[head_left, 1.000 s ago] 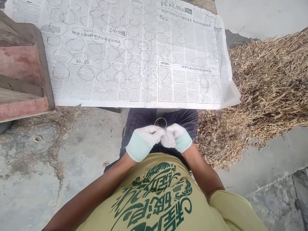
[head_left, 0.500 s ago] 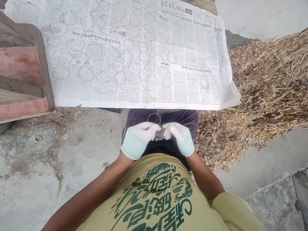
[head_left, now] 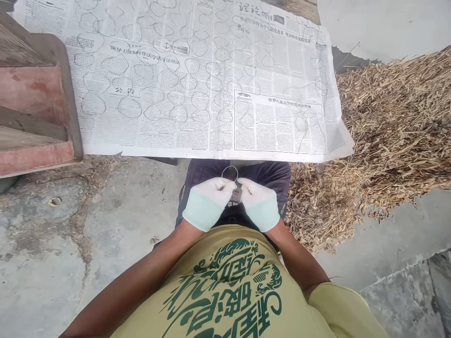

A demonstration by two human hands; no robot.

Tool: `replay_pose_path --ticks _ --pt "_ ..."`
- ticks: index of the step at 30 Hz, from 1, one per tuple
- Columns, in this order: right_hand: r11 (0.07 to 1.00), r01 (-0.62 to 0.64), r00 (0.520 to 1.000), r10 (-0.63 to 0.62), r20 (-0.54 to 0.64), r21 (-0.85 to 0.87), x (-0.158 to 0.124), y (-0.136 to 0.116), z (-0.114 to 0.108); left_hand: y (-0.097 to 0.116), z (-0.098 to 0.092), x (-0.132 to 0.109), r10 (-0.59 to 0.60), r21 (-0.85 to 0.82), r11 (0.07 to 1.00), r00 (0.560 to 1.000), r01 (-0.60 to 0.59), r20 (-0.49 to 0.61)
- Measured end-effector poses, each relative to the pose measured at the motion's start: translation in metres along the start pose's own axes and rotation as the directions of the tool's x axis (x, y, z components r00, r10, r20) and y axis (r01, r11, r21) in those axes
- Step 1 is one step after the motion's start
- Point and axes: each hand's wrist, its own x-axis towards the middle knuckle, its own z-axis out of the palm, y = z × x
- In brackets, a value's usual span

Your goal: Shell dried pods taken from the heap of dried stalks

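Observation:
Both of my hands wear white gloves with pale green cuffs and meet over my lap. My left hand (head_left: 207, 199) and my right hand (head_left: 257, 202) pinch the two ends of a thin wire loop (head_left: 229, 173) that stands up between the fingertips. A small dark tool or piece shows between the hands, too small to name. Just beyond the hands lies a spread newspaper (head_left: 197, 80) covered with several rows of bent wire figure-eight loops (head_left: 130, 105).
A worn red and brown wooden frame (head_left: 35, 108) sits at the left beside the newspaper. A heap of dry straw and husks (head_left: 387, 136) lies at the right. Cracked concrete ground (head_left: 88, 234) surrounds me.
The hands have drawn closer together and the wire loop between them has become smaller and shifted slightly. The view moved a little.

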Motion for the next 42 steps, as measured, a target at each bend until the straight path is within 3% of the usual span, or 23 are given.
replay_pose_path --ticks 7,12,19,26,31,36,42 --pt "0.995 0.083 0.992 -0.078 0.1 -0.054 0.003 -0.002 -0.004 0.001 0.002 0.007 -0.02 -0.201 0.979 0.996 0.037 0.086" --pt "0.997 0.076 0.997 -0.076 -0.015 0.019 0.002 -0.001 -0.006 -0.013 0.007 0.02 0.027 -0.321 0.947 0.988 0.024 0.154" --pt "1.0 0.007 0.998 -0.008 -0.059 -0.019 0.003 0.001 -0.003 -0.012 -0.001 0.017 0.097 -0.299 0.954 0.979 -0.04 0.178" --pt "0.989 0.117 0.992 -0.12 -0.025 -0.092 0.002 0.004 -0.002 -0.011 -0.008 0.022 0.079 -0.225 0.974 0.975 -0.031 0.208" --pt "1.0 -0.011 0.998 0.009 0.059 0.029 0.005 -0.004 -0.003 -0.017 -0.003 0.031 0.03 -0.246 0.969 0.97 0.031 0.242" --pt "0.981 -0.147 0.989 0.146 0.015 0.129 0.009 -0.009 0.002 -0.02 0.001 0.031 0.083 -0.314 0.949 0.974 -0.014 0.21" --pt "0.99 -0.122 0.99 0.116 0.08 0.077 0.008 -0.015 -0.006 -0.025 0.003 0.031 0.042 -0.329 0.944 0.973 0.036 0.227"
